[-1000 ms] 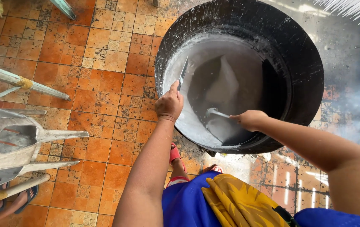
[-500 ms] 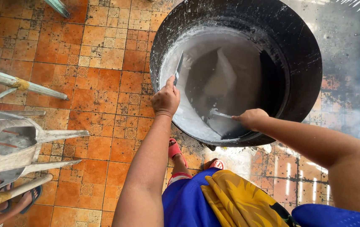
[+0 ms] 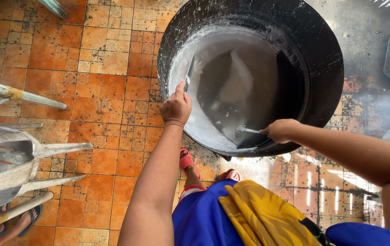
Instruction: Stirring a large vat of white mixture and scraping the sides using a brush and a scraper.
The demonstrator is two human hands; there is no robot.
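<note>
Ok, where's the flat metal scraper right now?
In the head view, the flat metal scraper is in the left hand, its blade against the white-coated inner left wall of the big black pot, across from the right hand.

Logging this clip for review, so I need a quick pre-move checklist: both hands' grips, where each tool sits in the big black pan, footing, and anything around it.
1. Left hand closed on the flat scraper: ok.
2. Scraper blade against the white-coated inner wall of the large black pan: ok.
3. Right hand closed on the metal ladle handle: ok.
4. Ladle bowl down in the white residue at the pan's near side: ok; contact with the bottom: cannot tell.
5. Feet in red sandals close under the pan's near rim: not ok.
6. Haze at the right edge; heat under the pan: cannot tell.
</note>
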